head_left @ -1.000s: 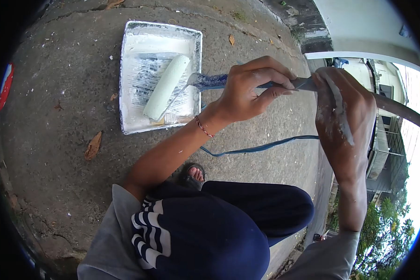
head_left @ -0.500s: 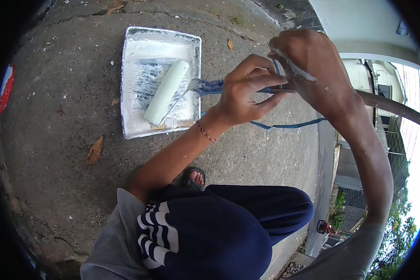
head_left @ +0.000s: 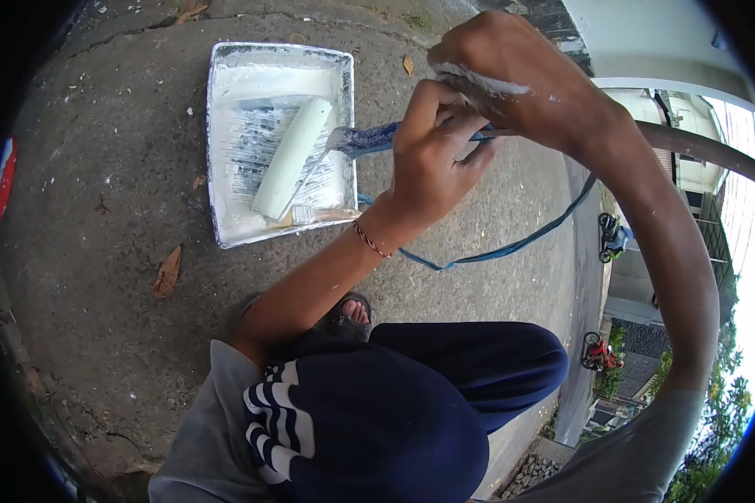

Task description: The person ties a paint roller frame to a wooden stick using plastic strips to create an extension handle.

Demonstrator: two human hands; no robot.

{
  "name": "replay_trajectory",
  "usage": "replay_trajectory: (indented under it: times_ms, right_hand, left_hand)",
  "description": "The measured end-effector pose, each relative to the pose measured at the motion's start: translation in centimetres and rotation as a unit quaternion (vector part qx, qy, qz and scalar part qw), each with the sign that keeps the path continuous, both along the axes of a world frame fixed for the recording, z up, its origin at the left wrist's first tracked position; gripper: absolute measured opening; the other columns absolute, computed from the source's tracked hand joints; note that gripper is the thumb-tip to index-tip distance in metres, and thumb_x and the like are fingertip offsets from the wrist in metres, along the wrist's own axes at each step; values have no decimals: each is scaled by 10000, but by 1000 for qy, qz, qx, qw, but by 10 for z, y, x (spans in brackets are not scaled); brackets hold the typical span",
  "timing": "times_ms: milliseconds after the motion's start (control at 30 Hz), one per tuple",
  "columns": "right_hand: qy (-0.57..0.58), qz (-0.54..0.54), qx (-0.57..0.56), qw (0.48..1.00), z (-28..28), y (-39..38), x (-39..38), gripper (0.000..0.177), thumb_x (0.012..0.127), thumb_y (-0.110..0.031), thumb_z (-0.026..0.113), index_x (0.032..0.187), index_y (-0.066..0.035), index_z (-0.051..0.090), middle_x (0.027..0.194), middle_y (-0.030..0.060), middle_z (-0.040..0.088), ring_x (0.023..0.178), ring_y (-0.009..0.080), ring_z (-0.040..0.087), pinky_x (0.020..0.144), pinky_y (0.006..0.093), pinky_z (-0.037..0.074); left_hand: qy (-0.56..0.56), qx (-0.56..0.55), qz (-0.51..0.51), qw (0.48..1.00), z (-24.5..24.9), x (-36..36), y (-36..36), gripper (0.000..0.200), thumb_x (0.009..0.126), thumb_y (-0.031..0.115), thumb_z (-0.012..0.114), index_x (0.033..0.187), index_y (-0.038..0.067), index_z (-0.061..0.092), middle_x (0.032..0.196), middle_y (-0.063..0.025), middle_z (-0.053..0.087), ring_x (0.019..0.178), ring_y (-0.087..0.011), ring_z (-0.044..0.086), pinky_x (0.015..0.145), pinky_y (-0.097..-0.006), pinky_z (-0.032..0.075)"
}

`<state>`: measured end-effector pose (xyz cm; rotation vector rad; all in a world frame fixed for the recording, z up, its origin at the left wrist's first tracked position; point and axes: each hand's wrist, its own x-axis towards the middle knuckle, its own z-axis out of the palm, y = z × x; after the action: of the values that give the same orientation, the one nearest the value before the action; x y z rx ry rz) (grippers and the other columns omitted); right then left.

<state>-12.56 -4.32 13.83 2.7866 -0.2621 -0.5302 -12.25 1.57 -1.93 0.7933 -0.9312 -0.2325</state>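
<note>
My left hand (head_left: 436, 151) is closed around the blue paint-roller handle (head_left: 369, 139), where it meets a brown pole (head_left: 705, 152). The roller's pale sleeve (head_left: 292, 159) rests on the ribbed slope of a white-smeared paint tray (head_left: 212, 151). Against it, above the pole, my right hand (head_left: 507, 71) is curled shut, with white paint streaked across it. Its fingertips are hidden; it seems to grip the blue cord at the joint. A loose length of blue cord (head_left: 512, 250) sags below both hands. A paintbrush (head_left: 319, 215) lies in the tray's near corner.
Rough concrete ground (head_left: 101, 310) spreads around the tray, with a dry brown leaf (head_left: 167, 271) on it. A red object (head_left: 5, 180) shows at the left edge. My sandalled foot (head_left: 354, 312) is below the tray. A red motorcycle (head_left: 601, 352) is on the street at right.
My right hand has moved up and left, over my left fingers. The cord loop seen between the hands is now covered, and the loose cord hangs lower.
</note>
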Motion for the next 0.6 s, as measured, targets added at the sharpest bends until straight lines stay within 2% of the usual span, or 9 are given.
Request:
replay_trajectory:
  times_ms: [33, 167, 267, 333, 367, 433, 467, 533, 600]
  right_hand:
    - [7, 3, -11, 1000, -1, 0, 3, 322, 566, -55, 781, 846, 23, 643, 803, 171, 634, 801, 349, 641, 762, 422, 501]
    - [27, 12, 0, 1000, -6, -7, 5, 342, 563, -32, 775, 876, 20, 648, 794, 168, 631, 872, 348, 631, 805, 426, 483]
    - [47, -17, 6, 999, -9, -21, -4, 383, 606, -69, 782, 950, 6, 628, 885, 167, 628, 980, 339, 604, 841, 433, 467]
    - [0, 105, 50, 993, -6, -32, -15, 433, 690, -153, 766, 1062, -12, 595, 1036, 169, 614, 1049, 322, 580, 847, 432, 468]
    - [-1, 104, 48, 993, -9, -37, -20, 433, 690, -153, 766, 1062, -12, 595, 1036, 169, 614, 1049, 322, 580, 847, 432, 468]
    - [15, 86, 56, 995, -11, -41, -20, 432, 804, -221, 707, 1162, -31, 558, 1121, 138, 587, 1087, 263, 562, 837, 406, 484]
    - [12, 84, 53, 995, -13, -45, -17, 432, 804, -221, 707, 1162, -31, 558, 1121, 138, 587, 1087, 263, 562, 837, 406, 484]
    - [39, -13, 100, 994, -18, -46, -2, 256, 661, -162, 712, 733, 36, 566, 752, 256, 588, 792, 391, 607, 694, 446, 462]
    - [-4, 20, 89, 996, -20, -42, -4, 234, 656, -139, 706, 715, 40, 566, 708, 246, 580, 733, 399, 604, 639, 457, 454]
  left_hand:
    - [8, 3, 11, 1000, -1, -2, -2, 283, 655, 41, 826, 912, 20, 710, 938, -75, 523, 780, -171, 644, 669, -278, 531]
    - [-7, 14, 41, 999, -5, -7, -1, 293, 678, 62, 817, 949, 22, 711, 952, -86, 511, 764, -177, 596, 648, -290, 504]
    - [-20, 14, 21, 999, -4, -6, -2, 304, 706, 79, 801, 992, 28, 708, 963, -88, 509, 762, -181, 580, 653, -293, 500]
    - [-17, 12, 13, 1000, -6, -8, 0, 311, 714, 83, 797, 1006, 30, 706, 964, -89, 508, 769, -183, 584, 661, -296, 499]
    - [-17, 7, 6, 1000, -6, -8, 0, 318, 721, 87, 792, 1021, 31, 703, 965, -90, 506, 776, -186, 589, 668, -299, 499]
    - [-20, 1, 3, 1000, -10, -9, -1, 317, 729, 94, 787, 1027, 28, 701, 964, -94, 528, 786, -193, 594, 670, -301, 498]
    - [-19, -3, 0, 1000, -11, -10, -2, 316, 738, 100, 781, 1033, 25, 698, 964, -97, 549, 795, -201, 599, 673, -303, 496]
    - [-56, -19, 18, 998, -14, -3, -7, 309, 745, 95, 771, 1036, 22, 697, 969, -98, 579, 807, -207, 603, 680, -302, 497]
    - [-92, -38, 35, 994, -15, 1, -8, 302, 753, 90, 760, 1039, 20, 697, 974, -100, 609, 820, -213, 607, 686, -302, 498]
